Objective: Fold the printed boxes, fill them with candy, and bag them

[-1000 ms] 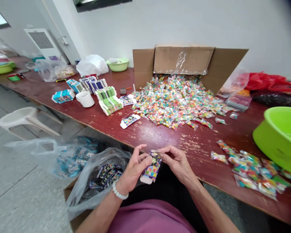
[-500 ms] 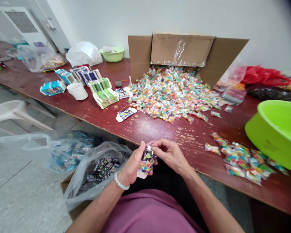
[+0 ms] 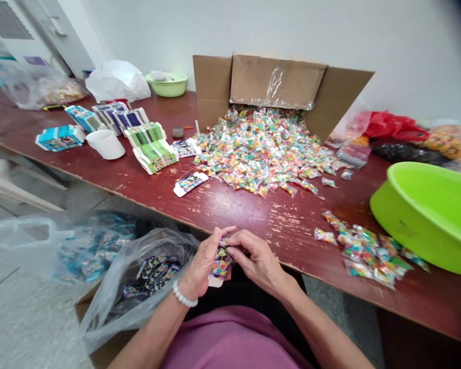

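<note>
My left hand [image 3: 204, 264] is closed around a small printed purple box [image 3: 221, 265], holding it over my lap at the table's edge. A white flap sticks out at the box's lower end. At the upper end of the box, the thumb and fingers of my right hand [image 3: 253, 259] pinch its edge; its top is partly hidden by them. Left of my hands, a clear plastic bag [image 3: 100, 312] set in a cardboard box holds several dark printed boxes [image 3: 157, 274]. On the table ahead lies a flat printed carton [image 3: 191, 183], with another carton [image 3: 186, 148] behind it.
Small candy packets [image 3: 269, 154] spill from a big cardboard box [image 3: 276, 82]. More packets [image 3: 369, 251] lie beside a green basin [image 3: 426, 215]. Bundled green cartons [image 3: 151, 148], a white mug [image 3: 106, 144] and blue cartons [image 3: 60, 138] stand at left. A white stool [image 3: 3, 179] is beyond.
The view has turned slightly right, so the scene sits further left. My left fingers have stretched out a little past the box's top, and my right fingers still pinch there.
</note>
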`<state>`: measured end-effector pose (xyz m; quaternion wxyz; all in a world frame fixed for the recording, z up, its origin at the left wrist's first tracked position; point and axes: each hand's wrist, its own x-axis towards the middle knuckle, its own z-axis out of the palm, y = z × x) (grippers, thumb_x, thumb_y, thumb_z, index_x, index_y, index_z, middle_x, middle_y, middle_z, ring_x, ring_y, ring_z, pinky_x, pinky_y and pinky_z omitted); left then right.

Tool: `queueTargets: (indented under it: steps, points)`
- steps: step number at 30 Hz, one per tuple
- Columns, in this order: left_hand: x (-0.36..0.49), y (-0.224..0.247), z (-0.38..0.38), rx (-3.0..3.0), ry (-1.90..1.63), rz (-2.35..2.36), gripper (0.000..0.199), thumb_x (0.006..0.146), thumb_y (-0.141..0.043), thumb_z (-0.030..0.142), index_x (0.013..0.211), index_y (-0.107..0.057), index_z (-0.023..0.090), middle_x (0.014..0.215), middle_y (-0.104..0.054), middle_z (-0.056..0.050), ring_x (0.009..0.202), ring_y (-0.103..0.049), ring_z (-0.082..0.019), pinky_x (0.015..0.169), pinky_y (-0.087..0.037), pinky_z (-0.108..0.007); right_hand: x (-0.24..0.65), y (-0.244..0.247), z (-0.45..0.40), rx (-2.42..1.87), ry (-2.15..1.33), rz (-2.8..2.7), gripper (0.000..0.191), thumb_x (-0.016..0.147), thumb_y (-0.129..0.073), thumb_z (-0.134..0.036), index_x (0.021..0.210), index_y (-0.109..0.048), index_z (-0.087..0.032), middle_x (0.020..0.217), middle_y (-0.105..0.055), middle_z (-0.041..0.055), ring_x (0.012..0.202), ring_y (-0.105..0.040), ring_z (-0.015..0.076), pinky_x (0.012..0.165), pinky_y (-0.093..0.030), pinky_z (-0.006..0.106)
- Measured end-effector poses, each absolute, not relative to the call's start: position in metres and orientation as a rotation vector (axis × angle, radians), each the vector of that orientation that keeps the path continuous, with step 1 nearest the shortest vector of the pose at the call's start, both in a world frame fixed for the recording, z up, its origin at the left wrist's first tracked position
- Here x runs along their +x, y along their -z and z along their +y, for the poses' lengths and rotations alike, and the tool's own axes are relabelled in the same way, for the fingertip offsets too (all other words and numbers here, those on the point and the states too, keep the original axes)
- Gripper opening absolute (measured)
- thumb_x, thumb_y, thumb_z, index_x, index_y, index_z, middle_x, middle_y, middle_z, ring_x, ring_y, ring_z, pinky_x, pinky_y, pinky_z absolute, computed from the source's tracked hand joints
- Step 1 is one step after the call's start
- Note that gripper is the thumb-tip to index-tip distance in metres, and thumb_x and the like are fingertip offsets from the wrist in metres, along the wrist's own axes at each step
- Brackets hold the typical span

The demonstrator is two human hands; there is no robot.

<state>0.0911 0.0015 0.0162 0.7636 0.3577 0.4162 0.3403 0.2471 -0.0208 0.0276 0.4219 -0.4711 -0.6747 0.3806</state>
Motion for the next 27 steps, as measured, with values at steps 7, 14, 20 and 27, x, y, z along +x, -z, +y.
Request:
queueTargets:
  steps: [7,14,20,27]
  points:
    - [0.084,0.003,0.0,0.565,-0.795,0.886,0.034,0.085,-0.066,0.044,0.113,-0.057,0.026,0.089,-0.064,0.001,0.066,-0.063,-0.012,0.06,-0.051,-0.023,0.296,-0.001,0.053,-1.522,-0.509,-1.691,0.028,0.093,-0.055,-0.036,0.112,-0.067,-0.021,0.103,-0.068,0.0098,0.097,-0.061,0.0269,0.089,-0.046,0.041]
    - [0.055,0.024,-0.013,0.685,-0.575,0.949,0.036,0.08,-0.073,0.041,0.107,-0.064,0.02,0.081,-0.059,0.001,0.068,-0.054,-0.009,0.063,-0.043,-0.019,0.348,0.021,0.123,-1.803,-0.269,-1.54,0.014,0.083,-0.06,-0.026,0.089,-0.068,-0.016,0.105,-0.067,0.0189,0.108,-0.055,0.0332,0.099,-0.039,0.047]
    - [-0.001,0.041,0.015,1.25,-0.113,0.951,0.04,0.063,-0.083,0.034,0.097,-0.069,0.019,0.081,-0.061,0.002,0.073,-0.053,-0.014,0.066,-0.043,-0.023,0.354,0.01,0.099,-1.765,-0.39,-1.237,0.032,0.088,-0.052,-0.043,0.091,-0.067,-0.016,0.087,-0.07,0.0115,0.082,-0.063,0.0246,0.079,-0.05,0.039]
    - [-0.03,0.045,0.04,1.2,0.134,0.681,0.043,0.063,-0.084,0.045,0.091,-0.064,0.018,0.08,-0.068,0.0,0.067,-0.059,-0.013,0.062,-0.045,-0.023,0.325,-0.02,0.041,-1.461,-0.984,-0.837,0.042,0.068,-0.076,-0.055,0.081,-0.067,-0.016,0.065,-0.064,0.0015,0.052,-0.055,0.0112,0.048,-0.045,0.023]
